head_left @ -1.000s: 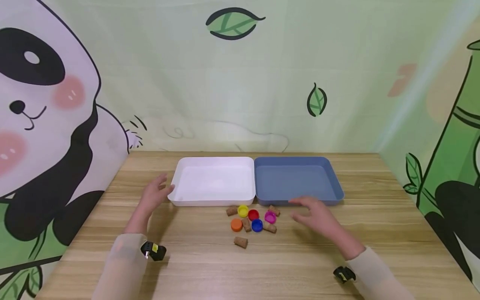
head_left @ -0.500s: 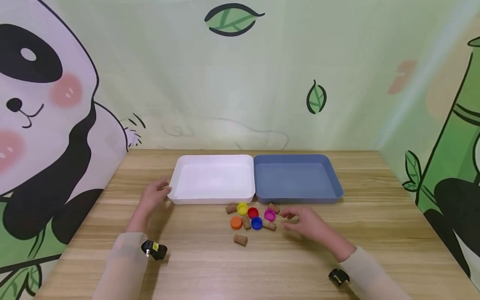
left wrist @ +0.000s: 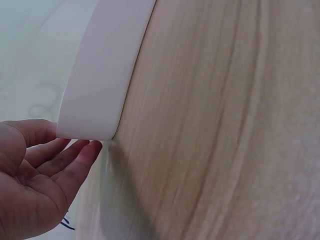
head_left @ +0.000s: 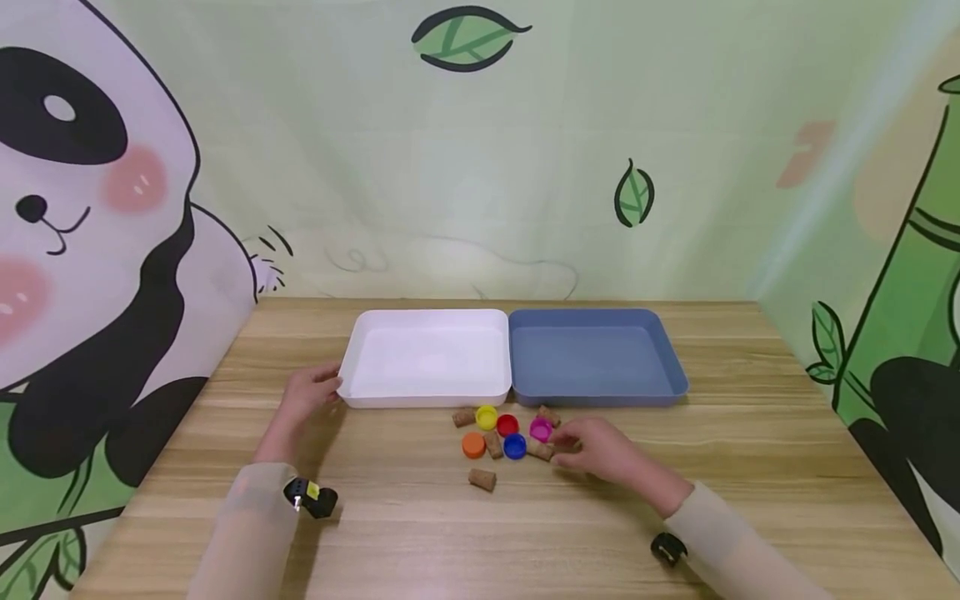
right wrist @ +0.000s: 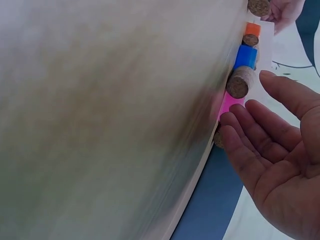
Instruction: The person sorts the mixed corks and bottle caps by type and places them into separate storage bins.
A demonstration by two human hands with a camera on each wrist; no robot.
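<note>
My left hand (head_left: pixel 309 393) rests at the left end of the white tray (head_left: pixel 347 398), thumb near the rim and loosely bent fingertips (left wrist: pixel 94 146) right at the end wall. Beside the group of small things, my right hand (head_left: pixel 598 447) has thumb and fingers spread apart with nothing between them. Its fingertips are close to a cork (head_left: pixel 538 450) and the pink cap (head_left: pixel 540 429). The right wrist view shows that cork (right wrist: pixel 239 83) just past the gap between thumb and fingers. A blue cap (head_left: pixel 514 447), red cap (head_left: pixel 507 426), yellow cap (head_left: pixel 486 417) and orange cap (head_left: pixel 473 445) lie among several corks.
A blue tray (head_left: pixel 600 399) stands against the white tray's right side, toward the back of the wooden table (head_left: pixel 420 533). One cork (head_left: pixel 482 479) lies nearer the front than the others. Behind the table hangs a printed cloth (head_left: pixel 480 167).
My right hand has moved left and toward the front, from near the blue tray's front edge to the corks and caps. The left hand has lowered slightly against the white tray's end.
</note>
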